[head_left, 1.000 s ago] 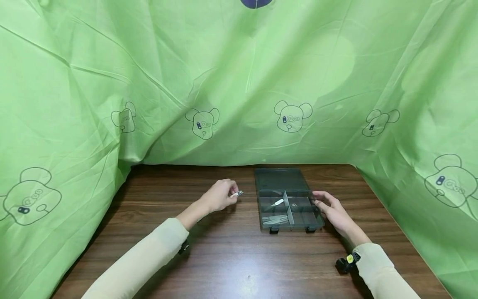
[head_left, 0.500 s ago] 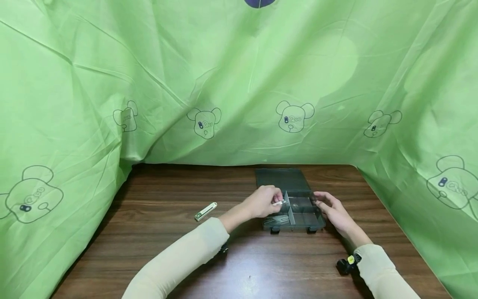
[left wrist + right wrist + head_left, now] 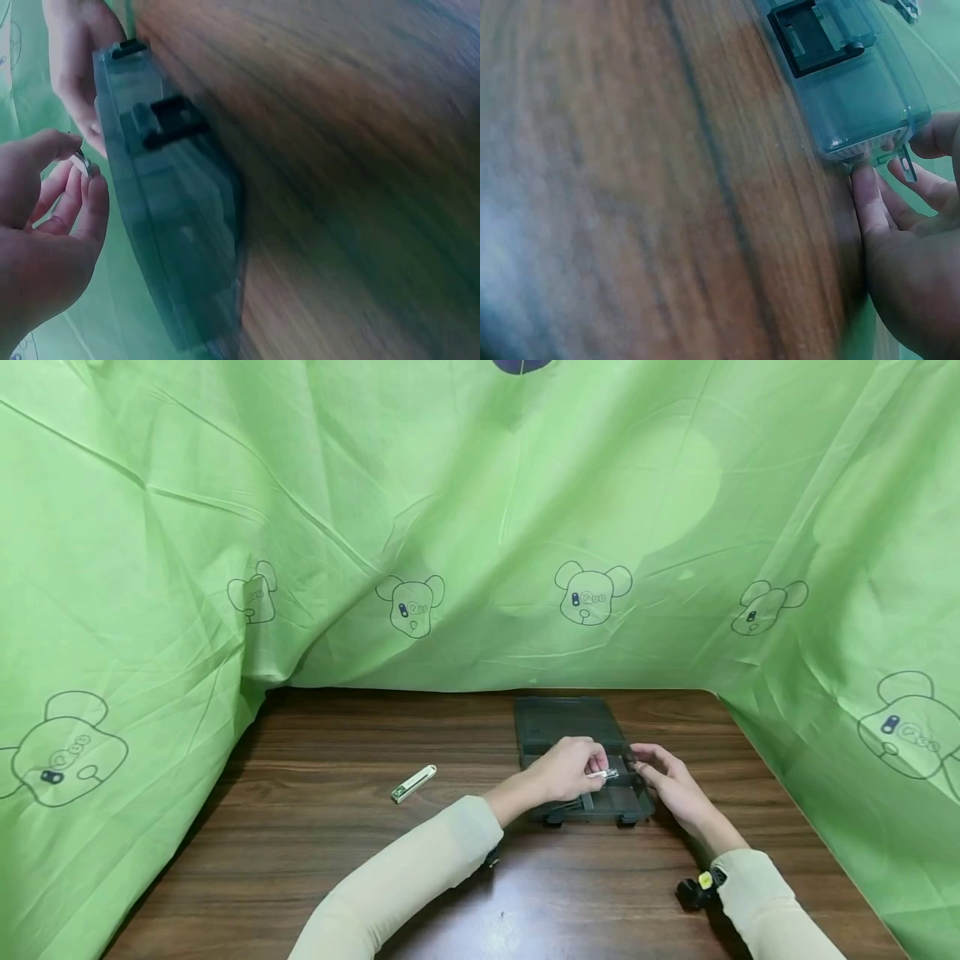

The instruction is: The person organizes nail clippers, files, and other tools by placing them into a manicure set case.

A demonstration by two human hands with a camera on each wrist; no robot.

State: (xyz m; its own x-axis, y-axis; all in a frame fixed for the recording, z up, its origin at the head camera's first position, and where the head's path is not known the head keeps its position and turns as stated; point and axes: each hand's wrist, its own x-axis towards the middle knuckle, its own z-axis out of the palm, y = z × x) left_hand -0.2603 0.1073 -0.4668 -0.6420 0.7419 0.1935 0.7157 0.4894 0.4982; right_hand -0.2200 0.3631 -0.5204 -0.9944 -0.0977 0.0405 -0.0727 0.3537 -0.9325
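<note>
My left hand pinches a small nail clipper between thumb and fingertips, its silver end pointing right. It hangs over the right half of an open dark clear plastic box with dividers. In the left wrist view the nail clipper sits at the fingertips, beside the box wall. My right hand rests its fingertips against the box's right side; the right wrist view shows fingers by the box's corner. Left of the box, a second nail clipper, pale with a green pattern, lies on the table. My left hand hides most of the left compartments.
The box lid lies folded back behind the box, and two black latches are on its front. Thin flat pieces show in the near left compartment. A green curtain surrounds the brown wooden table.
My left hand has carried the nail clipper rightward from the table left of the box to over its right half, uncovering the second nail clipper. The right hand has stayed at the box.
</note>
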